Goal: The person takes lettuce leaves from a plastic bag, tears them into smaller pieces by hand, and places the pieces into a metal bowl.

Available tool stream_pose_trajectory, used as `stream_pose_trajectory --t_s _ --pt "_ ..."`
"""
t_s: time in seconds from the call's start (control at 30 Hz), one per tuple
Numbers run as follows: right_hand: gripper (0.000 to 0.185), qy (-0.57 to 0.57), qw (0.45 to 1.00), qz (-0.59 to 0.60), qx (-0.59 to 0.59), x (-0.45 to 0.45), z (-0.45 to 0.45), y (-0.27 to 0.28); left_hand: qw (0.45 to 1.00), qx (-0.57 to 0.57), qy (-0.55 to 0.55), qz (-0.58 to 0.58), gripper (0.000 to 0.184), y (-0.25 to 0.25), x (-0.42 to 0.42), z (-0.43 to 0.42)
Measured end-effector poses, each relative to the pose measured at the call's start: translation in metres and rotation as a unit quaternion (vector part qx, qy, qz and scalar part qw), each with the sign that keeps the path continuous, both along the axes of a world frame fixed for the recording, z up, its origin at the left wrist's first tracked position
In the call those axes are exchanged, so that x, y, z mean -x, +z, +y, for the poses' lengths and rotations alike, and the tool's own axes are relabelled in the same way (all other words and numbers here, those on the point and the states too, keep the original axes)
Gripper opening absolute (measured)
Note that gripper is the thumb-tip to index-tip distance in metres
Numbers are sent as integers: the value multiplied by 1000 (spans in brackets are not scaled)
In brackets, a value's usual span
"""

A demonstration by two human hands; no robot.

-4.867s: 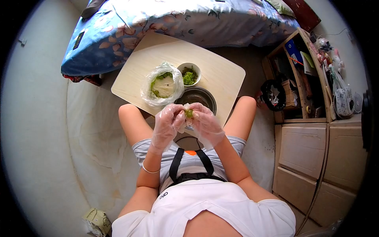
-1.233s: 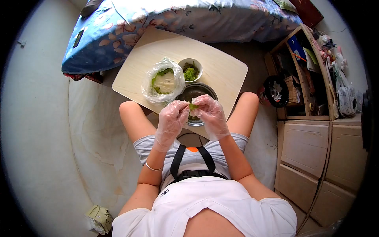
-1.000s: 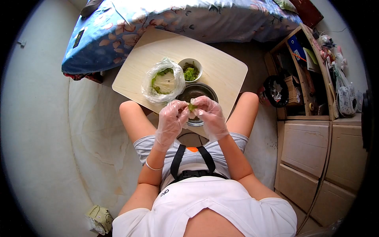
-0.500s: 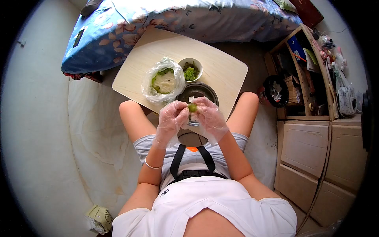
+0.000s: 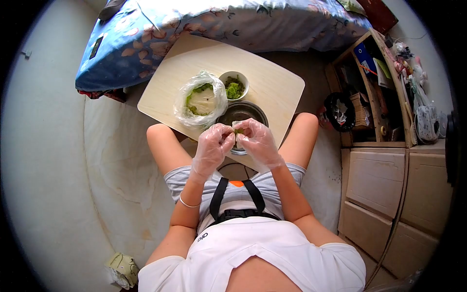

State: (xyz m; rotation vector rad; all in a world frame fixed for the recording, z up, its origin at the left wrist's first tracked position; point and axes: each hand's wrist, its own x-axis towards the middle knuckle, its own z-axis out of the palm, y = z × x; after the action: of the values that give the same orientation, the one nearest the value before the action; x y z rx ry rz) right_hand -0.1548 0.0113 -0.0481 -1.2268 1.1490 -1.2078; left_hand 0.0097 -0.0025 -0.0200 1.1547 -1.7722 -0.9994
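Observation:
Both of my hands wear clear plastic gloves and meet over a dark metal bowl (image 5: 253, 111). Between the fingertips of my left hand (image 5: 214, 143) and my right hand (image 5: 258, 142) is a small green piece (image 5: 238, 131), mostly covered by the fingers; its exact kind is unclear. Both hands pinch it, fingers bent and close together. Beyond them a white bowl (image 5: 245, 79) holds green leafy-looking bits. Left of it, a clear plastic bag (image 5: 182, 108) stands rolled open, with green around its inside and something pale in the middle.
A light low table (image 5: 277, 82) stands between my knees and a bed (image 5: 204, 34) with a blue floral cover. On the right are a wooden shelf (image 5: 372, 145) with various items and a black-lined bin (image 5: 335, 114). A wall (image 5: 44, 146) rises on the left.
The green piece showed as a rounded ball between my fingers before; now less of it shows. My right-hand fingers have shifted and closed in nearer my left fingertips.

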Motion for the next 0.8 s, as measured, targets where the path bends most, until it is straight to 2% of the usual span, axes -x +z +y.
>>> stream_pose_trajectory --t_s 0.07,0.1,0.13,0.17,0.23,0.33,0.57,0.8 --pt "19 43 997 -40 -44 4 -2 -6 1000 -17 -5 14 10 -6 -2 0" --pt "19 42 997 -40 -44 5 -3 -6 997 -68 -6 36 10 -10 -3 0" --pt "18 63 988 -110 -88 6 -4 -5 991 -118 -8 57 10 -13 -4 0" --pt "16 83 971 -179 -132 6 -4 -4 991 -118 -8 57 10 -15 -5 0" --pt "15 86 961 -216 -149 7 -4 -2 964 -210 -28 161 10 -15 -7 -1" --pt "14 87 943 -270 -176 7 -5 -6 939 -269 -45 211 11 -7 -9 -2" --pt "12 48 894 -384 -224 7 -6 -4 922 -301 -11 243 15 -4 -10 -4" --pt "13 9 889 -388 -243 11 -7 -8 897 -346 16 276 16 -10 -16 -11"
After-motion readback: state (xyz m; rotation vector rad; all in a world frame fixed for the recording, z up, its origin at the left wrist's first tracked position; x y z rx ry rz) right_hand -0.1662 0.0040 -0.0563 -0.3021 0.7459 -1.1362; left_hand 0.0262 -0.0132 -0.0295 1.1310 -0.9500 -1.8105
